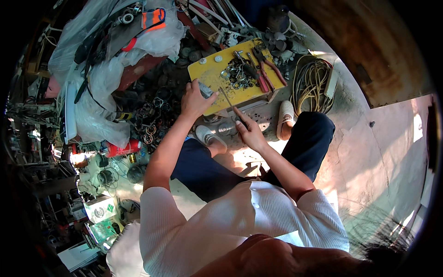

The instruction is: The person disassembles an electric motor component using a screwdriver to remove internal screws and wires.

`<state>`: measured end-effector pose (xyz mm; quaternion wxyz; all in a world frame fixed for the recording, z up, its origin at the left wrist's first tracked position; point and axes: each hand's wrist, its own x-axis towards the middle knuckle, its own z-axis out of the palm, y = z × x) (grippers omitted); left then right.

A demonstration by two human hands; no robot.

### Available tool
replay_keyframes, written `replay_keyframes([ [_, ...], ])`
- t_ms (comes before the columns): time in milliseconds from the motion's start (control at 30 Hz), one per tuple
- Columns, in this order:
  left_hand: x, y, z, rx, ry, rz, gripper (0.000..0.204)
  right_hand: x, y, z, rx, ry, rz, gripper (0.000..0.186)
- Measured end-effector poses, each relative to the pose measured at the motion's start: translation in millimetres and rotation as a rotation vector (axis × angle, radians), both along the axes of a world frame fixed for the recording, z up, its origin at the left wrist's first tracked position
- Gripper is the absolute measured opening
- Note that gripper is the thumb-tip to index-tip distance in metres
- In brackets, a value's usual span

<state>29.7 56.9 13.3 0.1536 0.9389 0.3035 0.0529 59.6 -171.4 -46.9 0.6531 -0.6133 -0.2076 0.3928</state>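
Note:
My left hand [194, 98] grips a grey metal piece [204, 87] over the left part of a yellow board [207, 74]. My right hand [249, 131] is closed round the handle of a long, thin tool [227, 99] with a brown handle; its tip points up toward the grey piece. I cannot tell whether the two touch. To the right on the board lies a heap of small metal rings and parts [237, 76], beside red-handled pliers [272, 69] and other hand tools.
Clutter of dark parts [147, 117], clear plastic sheeting [94, 115] and a red container [122, 147] fills the left side. A coil of yellow cable [307, 85] lies right of the board. My slippered feet [207, 136] are below it. A brown panel [374, 46] stands upper right.

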Motion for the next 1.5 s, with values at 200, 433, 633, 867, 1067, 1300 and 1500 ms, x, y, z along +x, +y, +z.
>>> replay_keyframes([
  [200, 6, 8, 9, 0.022, 0.193, -0.058, 0.096, 11, -22, 28, -0.018, 0.026, -0.061, 0.05],
  [433, 43, 50, 17, -0.086, 0.093, -0.009, 0.06, 107, -18, 52, 0.058, -0.304, -0.276, 0.046],
  [633, 101, 116, -36, 0.003, 0.1, -0.126, 0.047, 205, 30, 38, 0.312, -0.266, -0.554, 0.041],
  [867, 129, 113, -40, 0.053, 0.105, -0.133, 0.04, 217, 22, 49, 0.351, -0.077, -0.589, 0.041],
  [1067, 141, 77, -37, 0.079, 0.036, -0.377, 0.034, 218, 18, 68, 0.338, -0.098, -0.6, 0.036],
  [1300, 139, 43, -1, -0.026, 0.018, -0.426, 0.03, 223, 16, 68, 0.329, -0.091, -0.641, 0.036],
  [1500, 30, -81, 3, -1.141, 0.255, -0.435, 0.024, 230, 9, 52, 0.36, -0.122, -0.612, 0.034],
])
